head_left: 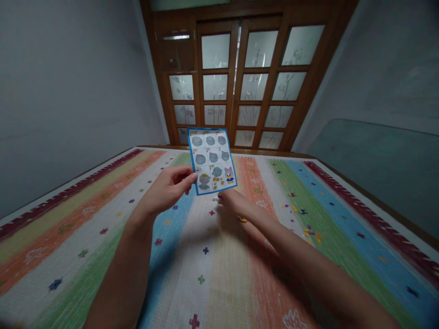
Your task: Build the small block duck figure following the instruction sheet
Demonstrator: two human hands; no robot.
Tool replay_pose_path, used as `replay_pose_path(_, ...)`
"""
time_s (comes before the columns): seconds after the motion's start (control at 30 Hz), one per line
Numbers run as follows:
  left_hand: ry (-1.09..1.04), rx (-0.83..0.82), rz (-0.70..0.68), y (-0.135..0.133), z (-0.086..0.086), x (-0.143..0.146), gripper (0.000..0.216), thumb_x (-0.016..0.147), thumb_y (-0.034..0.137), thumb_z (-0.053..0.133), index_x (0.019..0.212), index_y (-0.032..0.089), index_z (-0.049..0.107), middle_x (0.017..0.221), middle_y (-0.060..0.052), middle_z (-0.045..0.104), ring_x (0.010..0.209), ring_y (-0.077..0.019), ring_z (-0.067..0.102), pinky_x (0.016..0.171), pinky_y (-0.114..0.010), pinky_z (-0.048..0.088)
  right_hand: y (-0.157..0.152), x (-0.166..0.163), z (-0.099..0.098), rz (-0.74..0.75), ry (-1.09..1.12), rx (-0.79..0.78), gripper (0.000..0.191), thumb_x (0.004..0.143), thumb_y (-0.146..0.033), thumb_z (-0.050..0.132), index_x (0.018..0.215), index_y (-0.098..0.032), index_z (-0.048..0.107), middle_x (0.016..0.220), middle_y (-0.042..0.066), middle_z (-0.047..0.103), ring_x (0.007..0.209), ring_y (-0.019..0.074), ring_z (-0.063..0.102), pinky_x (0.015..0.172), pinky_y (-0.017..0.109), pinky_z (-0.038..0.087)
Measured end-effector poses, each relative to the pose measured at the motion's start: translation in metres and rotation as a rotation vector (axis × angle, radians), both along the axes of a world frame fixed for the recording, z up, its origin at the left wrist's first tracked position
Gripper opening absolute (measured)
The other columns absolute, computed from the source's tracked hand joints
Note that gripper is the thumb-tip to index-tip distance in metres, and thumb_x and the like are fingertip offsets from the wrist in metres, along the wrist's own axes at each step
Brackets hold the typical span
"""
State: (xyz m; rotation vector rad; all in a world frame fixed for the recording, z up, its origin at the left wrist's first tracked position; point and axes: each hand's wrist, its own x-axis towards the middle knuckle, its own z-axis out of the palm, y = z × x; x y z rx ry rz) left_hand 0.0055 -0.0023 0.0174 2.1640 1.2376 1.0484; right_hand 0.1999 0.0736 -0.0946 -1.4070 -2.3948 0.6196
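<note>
My left hand [171, 189] pinches the left edge of a blue-bordered instruction sheet [212, 160], tilted up above the table. Printed step drawings in a grid cover the sheet, with a pink-bowed character in its lower right corner. Just below the sheet's bottom edge, my right hand [231, 201] is closed, fingers curled; a small dark bit shows at the fingertips, too small to name. A small yellow piece [243, 220] lies on the cloth under my right wrist. Farther right are several loose purple and yellow pieces [311, 233].
A striped, patterned tablecloth [206, 274] covers the table. More tiny purple and yellow bits [291, 209] are scattered to the right. Beyond the far edge stand wooden doors [236, 77] with glass panes, and a pale wall [75, 82] rises at the left.
</note>
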Motion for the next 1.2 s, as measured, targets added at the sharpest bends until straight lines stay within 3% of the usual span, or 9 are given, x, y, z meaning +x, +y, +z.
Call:
replay_pose_path(0.1, -0.006, 0.01, -0.029, -0.001, 0.0, 0.004, 0.031, 0.082, 0.034, 0.048, 0.057, 0.018, 0.046, 0.053, 0.003, 0.045, 0.053, -0.0109, 0.045, 0.05, -0.022, 0.036, -0.035, 0.015, 0.0, 0.025, -0.08, 0.01, 0.015, 0.081, -0.013, 0.054, 0.077, -0.009, 0.067, 0.082, 0.013, 0.067, 0.069, 0.0177, 0.057, 0.061, 0.025, 0.037)
replay_pose_path(0.23, -0.008, 0.023, -0.072, -0.001, -0.002, 0.007, 0.031, 0.084, 0.033, 0.048, 0.057, 0.018, 0.046, 0.053, 0.003, 0.043, 0.052, -0.0104, 0.043, 0.05, -0.022, 0.035, -0.078, 0.032, -0.007, 0.16, -0.152, 0.076, 0.02, 0.084, -0.012, 0.049, 0.086, -0.01, 0.069, 0.089, 0.014, 0.066, 0.076, 0.0183, 0.058, 0.065, 0.026, 0.038)
replay_pose_path(0.37, -0.002, 0.022, -0.099, 0.0, -0.004, 0.007, 0.03, 0.085, 0.031, 0.047, 0.059, 0.017, 0.046, 0.055, 0.003, 0.043, 0.053, -0.0099, 0.043, 0.05, -0.022, 0.034, -0.102, 0.043, -0.019, 0.172, -0.128, 0.063, 0.025, 0.09, -0.021, 0.046, 0.091, -0.012, 0.069, 0.088, 0.013, 0.065, 0.077, 0.0175, 0.058, 0.068, 0.026, 0.041)
replay_pose_path(0.53, -0.024, 0.035, -0.133, 0.0, -0.006, 0.008, 0.031, 0.084, 0.033, 0.047, 0.058, 0.017, 0.046, 0.055, 0.003, 0.043, 0.054, -0.0101, 0.042, 0.051, -0.022, 0.034, -0.112, 0.049, -0.044, 0.16, -0.037, 0.039, 0.022, 0.09, -0.019, 0.047, 0.1, -0.015, 0.067, 0.096, 0.01, 0.063, 0.088, 0.0185, 0.059, 0.079, 0.028, 0.046)
replay_pose_path(0.77, -0.067, 0.023, -0.173, -0.001, -0.003, 0.008, 0.031, 0.084, 0.033, 0.048, 0.057, 0.017, 0.046, 0.055, 0.003, 0.045, 0.054, -0.0103, 0.043, 0.052, -0.022, 0.035, -0.12, 0.049, -0.077, 0.072, 0.159, 0.141, 0.025, 0.089, -0.018, 0.049, 0.111, -0.013, 0.059, 0.102, 0.012, 0.058, 0.097, 0.0206, 0.056, 0.088, 0.033, 0.047)
replay_pose_path(1.2, -0.089, 0.004, -0.203, 0.0, -0.007, 0.005, 0.03, 0.084, 0.032, 0.05, 0.058, 0.016, 0.047, 0.056, 0.003, 0.047, 0.055, -0.0101, 0.044, 0.053, -0.022, 0.036, -0.12, 0.051, -0.08, 0.04, 0.253, 0.096, 0.013, 0.087, -0.018, 0.052, 0.099, -0.016, 0.057, 0.096, 0.009, 0.059, 0.091, 0.0198, 0.057, 0.083, 0.035, 0.048)
